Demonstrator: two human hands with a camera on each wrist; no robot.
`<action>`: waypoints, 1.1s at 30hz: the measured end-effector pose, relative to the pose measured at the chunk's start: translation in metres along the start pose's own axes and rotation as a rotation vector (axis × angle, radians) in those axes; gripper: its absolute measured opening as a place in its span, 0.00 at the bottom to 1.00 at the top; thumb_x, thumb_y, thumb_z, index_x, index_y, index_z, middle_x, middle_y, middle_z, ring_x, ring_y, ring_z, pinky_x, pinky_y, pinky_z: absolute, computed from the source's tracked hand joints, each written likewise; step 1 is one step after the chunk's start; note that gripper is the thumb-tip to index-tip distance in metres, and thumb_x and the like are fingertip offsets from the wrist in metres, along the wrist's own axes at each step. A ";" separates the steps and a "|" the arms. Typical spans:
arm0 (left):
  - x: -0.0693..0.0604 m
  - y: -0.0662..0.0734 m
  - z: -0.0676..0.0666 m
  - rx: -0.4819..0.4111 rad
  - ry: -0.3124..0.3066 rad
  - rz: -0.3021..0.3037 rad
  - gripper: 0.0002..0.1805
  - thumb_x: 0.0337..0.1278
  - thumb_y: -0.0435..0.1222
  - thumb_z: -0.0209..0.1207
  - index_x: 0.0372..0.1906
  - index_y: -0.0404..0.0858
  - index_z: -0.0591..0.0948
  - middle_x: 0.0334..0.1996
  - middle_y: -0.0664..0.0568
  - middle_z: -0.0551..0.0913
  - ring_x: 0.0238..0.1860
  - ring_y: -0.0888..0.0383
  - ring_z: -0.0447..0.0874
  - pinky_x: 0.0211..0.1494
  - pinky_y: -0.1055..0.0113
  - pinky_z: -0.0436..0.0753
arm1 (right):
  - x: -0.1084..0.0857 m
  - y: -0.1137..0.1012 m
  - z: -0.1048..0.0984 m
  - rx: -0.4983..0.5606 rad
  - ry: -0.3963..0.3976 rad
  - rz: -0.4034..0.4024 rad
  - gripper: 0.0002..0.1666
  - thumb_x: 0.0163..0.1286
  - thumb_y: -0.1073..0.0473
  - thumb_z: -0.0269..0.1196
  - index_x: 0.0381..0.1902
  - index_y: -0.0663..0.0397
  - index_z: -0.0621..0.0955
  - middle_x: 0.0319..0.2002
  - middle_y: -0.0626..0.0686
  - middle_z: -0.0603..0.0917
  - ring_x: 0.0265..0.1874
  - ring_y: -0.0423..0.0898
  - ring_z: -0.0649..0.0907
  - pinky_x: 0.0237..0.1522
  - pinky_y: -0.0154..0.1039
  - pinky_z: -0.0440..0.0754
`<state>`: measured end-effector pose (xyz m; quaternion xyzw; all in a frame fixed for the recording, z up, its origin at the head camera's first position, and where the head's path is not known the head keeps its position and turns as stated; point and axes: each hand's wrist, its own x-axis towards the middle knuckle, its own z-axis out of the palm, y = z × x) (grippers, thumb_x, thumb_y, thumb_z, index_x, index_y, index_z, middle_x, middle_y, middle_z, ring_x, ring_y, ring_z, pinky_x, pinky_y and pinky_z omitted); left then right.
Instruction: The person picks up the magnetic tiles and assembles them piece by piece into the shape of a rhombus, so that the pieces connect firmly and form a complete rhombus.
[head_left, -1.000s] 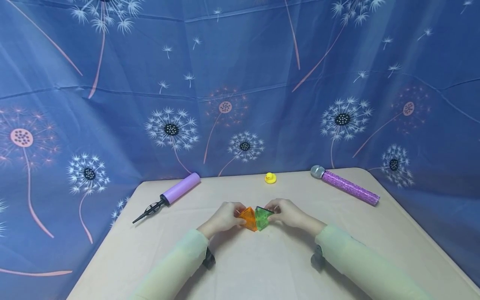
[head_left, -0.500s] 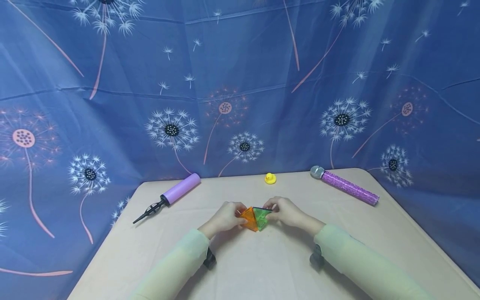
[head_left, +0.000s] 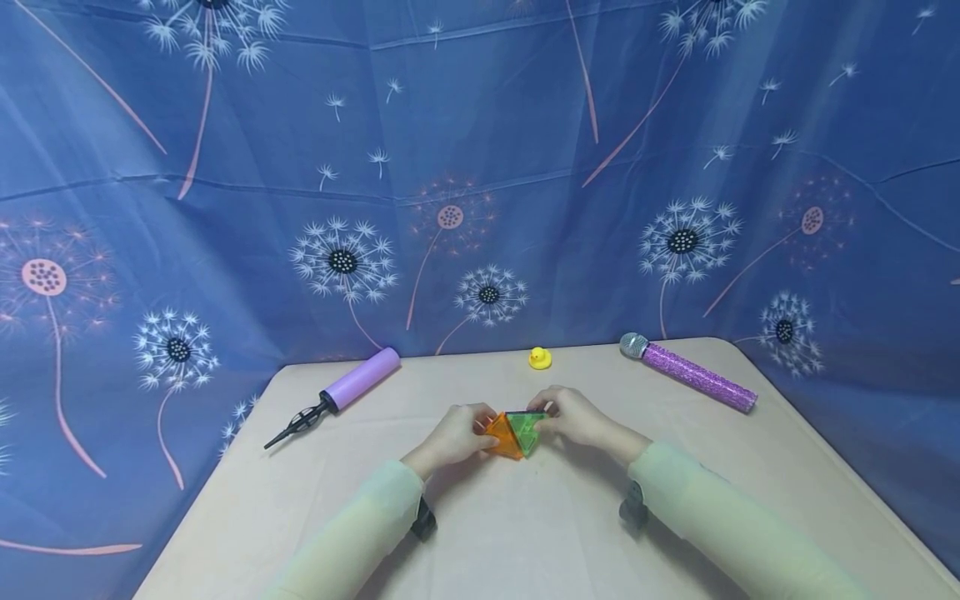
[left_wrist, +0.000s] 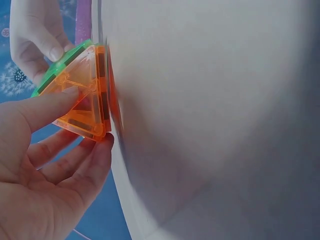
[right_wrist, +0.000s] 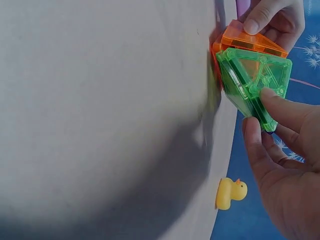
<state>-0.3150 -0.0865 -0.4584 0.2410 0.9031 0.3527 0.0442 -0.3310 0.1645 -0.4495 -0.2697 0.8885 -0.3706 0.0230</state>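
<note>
Over the middle of the table, my left hand (head_left: 454,434) pinches an orange see-through triangular magnetic tile piece (left_wrist: 92,112), thumb on its face and fingers behind. Opposite it, my right hand (head_left: 579,417) grips a green see-through triangular magnetic tile piece (right_wrist: 260,70) between thumb and fingers. Dark strips sit along the edges of both pieces. In the head view the orange and green pieces stand tilted, side against side, low over the tabletop. Whether they touch the table is hard to tell. Fingers cover part of each piece.
A yellow rubber duck (head_left: 540,358) sits near the table's back edge. To the left lies a purple hand pump (head_left: 364,379) with a black nozzle; to the right, a glittery purple microphone (head_left: 697,377). Behind the beige table (head_left: 570,533) hangs a blue dandelion-print cloth (head_left: 525,225).
The green piece has turned and come up against the orange one, closing the gap at the top. Both pieces have tilted a little, and the left hand has shifted slightly right.
</note>
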 end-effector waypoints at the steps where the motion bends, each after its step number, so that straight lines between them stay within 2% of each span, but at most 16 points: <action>1: 0.000 0.000 0.000 0.000 0.002 0.000 0.17 0.56 0.31 0.71 0.50 0.35 0.83 0.40 0.47 0.87 0.40 0.54 0.85 0.45 0.61 0.84 | 0.000 0.000 -0.001 -0.003 0.002 0.000 0.15 0.61 0.68 0.73 0.47 0.61 0.86 0.43 0.53 0.85 0.39 0.49 0.83 0.44 0.44 0.83; 8: 0.002 0.002 0.003 0.003 0.012 -0.015 0.18 0.56 0.32 0.71 0.51 0.35 0.82 0.41 0.47 0.86 0.41 0.54 0.85 0.47 0.60 0.84 | 0.002 -0.001 -0.003 -0.014 0.023 -0.015 0.16 0.61 0.69 0.72 0.48 0.62 0.85 0.44 0.54 0.83 0.39 0.50 0.83 0.44 0.44 0.83; 27: 0.003 0.002 0.006 -0.016 0.005 -0.031 0.18 0.57 0.31 0.72 0.51 0.33 0.82 0.40 0.47 0.86 0.41 0.53 0.85 0.47 0.60 0.85 | 0.000 -0.002 -0.001 -0.014 0.018 -0.033 0.16 0.61 0.71 0.71 0.48 0.63 0.85 0.44 0.55 0.83 0.38 0.51 0.84 0.44 0.43 0.84; 33: 0.003 0.000 0.003 0.007 0.003 -0.033 0.18 0.57 0.32 0.71 0.52 0.34 0.82 0.43 0.46 0.86 0.42 0.53 0.85 0.46 0.60 0.85 | 0.000 0.000 -0.002 -0.010 0.012 -0.046 0.17 0.61 0.71 0.71 0.49 0.65 0.84 0.45 0.57 0.82 0.40 0.54 0.85 0.47 0.50 0.85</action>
